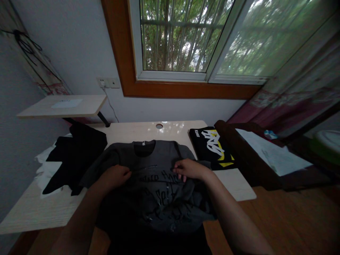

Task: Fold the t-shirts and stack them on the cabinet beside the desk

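Observation:
A dark grey T-shirt [154, 187] with black lettering across its chest lies spread on the desk, collar towards the window. Its lower part is bunched and hangs over the near edge. My left hand [117, 176] is closed on the cloth at the left of the chest, thumb and fingers pinched together. On the other side, my right hand [190, 169] has its fingers curled down onto the shirt beside the lettering, gripping the fabric. The shirt's far shoulders and neckline rest flat on the desk top.
A folded black T-shirt [211, 147] with white and yellow print lies at the desk's [132, 129] right. Black and white garments [79, 156] are heaped at left, below a raised shelf [63, 105]. Further right, a sheet of paper [271, 152] rests on dark brown furniture [247, 170].

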`<state>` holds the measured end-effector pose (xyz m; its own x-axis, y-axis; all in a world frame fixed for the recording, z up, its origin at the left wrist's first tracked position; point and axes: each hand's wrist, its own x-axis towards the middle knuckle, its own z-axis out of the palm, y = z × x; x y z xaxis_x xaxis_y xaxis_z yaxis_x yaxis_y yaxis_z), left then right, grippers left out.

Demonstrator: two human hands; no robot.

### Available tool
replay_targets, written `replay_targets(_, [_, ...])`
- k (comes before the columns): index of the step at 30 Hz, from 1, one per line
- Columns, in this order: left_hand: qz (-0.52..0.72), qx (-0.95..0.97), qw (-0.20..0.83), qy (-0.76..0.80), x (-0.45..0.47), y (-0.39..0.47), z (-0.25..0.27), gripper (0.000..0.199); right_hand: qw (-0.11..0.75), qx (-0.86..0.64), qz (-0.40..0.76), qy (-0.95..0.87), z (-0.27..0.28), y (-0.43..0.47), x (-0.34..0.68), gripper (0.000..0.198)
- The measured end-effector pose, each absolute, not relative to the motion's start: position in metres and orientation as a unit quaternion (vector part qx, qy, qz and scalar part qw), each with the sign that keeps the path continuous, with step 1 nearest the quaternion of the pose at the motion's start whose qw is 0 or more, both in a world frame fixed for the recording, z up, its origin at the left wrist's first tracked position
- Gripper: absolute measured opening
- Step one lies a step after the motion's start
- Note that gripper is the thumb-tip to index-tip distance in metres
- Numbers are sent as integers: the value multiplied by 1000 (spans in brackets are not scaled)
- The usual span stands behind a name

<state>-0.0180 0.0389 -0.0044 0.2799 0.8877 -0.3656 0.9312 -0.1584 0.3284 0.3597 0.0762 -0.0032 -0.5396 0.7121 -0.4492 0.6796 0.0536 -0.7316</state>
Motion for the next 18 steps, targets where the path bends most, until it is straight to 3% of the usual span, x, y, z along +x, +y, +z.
replay_targets(5, [93,768,155,615,-26,60,-2,30,138,-550,216,-795,8,97,365,16])
replay_targets(9, [191,746,24,638,-41,85,-4,33,175,-615,64,-766,5,112,373,30])
replay_targets(13, [169,719,-39,673,-60,105,-13,39,144,-666,48,-731,-4,116,375,52])
replay_targets(18, [91,691,23,716,-74,113,-22,53,102,-694,75,-708,-14,115,375,49])
